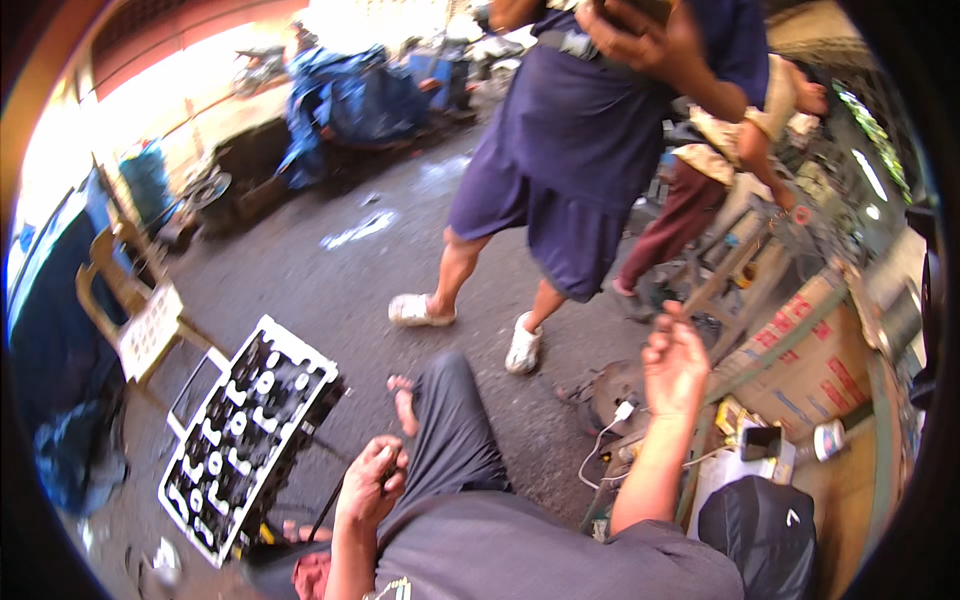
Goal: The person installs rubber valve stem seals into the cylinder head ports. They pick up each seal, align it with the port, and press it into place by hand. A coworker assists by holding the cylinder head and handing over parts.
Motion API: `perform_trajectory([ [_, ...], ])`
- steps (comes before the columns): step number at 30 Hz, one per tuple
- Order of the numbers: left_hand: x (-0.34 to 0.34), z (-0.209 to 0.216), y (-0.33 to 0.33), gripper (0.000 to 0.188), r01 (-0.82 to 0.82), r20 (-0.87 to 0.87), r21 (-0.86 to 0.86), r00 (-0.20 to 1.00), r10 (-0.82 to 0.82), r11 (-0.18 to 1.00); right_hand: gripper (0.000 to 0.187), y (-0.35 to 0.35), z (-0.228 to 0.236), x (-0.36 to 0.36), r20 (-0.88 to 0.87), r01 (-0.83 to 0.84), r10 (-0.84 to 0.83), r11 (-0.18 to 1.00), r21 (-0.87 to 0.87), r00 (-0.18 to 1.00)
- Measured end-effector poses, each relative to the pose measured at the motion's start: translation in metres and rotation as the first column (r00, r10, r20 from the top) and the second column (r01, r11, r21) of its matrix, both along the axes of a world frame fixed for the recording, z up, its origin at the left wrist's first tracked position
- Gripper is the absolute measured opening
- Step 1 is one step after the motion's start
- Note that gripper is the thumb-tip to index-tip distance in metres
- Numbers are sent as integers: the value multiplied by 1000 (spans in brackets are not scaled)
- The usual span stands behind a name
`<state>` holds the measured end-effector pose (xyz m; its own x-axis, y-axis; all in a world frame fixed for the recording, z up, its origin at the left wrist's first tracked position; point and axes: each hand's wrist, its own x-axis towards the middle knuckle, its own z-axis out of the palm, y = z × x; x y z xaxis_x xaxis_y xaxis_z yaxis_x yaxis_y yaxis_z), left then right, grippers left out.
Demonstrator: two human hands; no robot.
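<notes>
My left hand (372, 482) is closed near my lap, with a dark thin rod or cord (326, 508) running down from it. Most of what it grips is hidden by the fingers. My right hand (676, 366) is raised on the right, palm showing, fingers loosely bent and apart, with nothing visible in it. Left of my left hand, an engine cylinder head (243, 437) lies tilted, its pale rim around dark recesses. It is apart from both hands.
A person in dark blue clothes (575, 160) stands ahead; another in maroon trousers (675, 220) is behind. A plastic chair (150, 325) is at left. On the right are a white charger with cable (624, 411), a cardboard sheet (800, 365), a black bag (757, 535) and a white tub (829, 440).
</notes>
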<state>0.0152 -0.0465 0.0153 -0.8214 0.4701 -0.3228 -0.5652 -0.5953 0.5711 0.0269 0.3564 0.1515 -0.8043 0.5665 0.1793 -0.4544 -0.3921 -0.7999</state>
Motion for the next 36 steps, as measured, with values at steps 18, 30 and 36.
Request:
perform_trajectory([
  [18,68,34,-91,21,-674,-23,2,739,674,739,54,-300,-67,-72,-63,-848,998,-60,-526,-31],
  [30,69,22,-82,25,-797,-179,-59,601,779,601,62,-326,-70,-44,136,-886,971,-116,-449,-196],
  [36,69,23,-71,26,-826,-287,-235,562,775,512,60,-326,-77,-44,161,-869,968,-95,-486,-195],
])
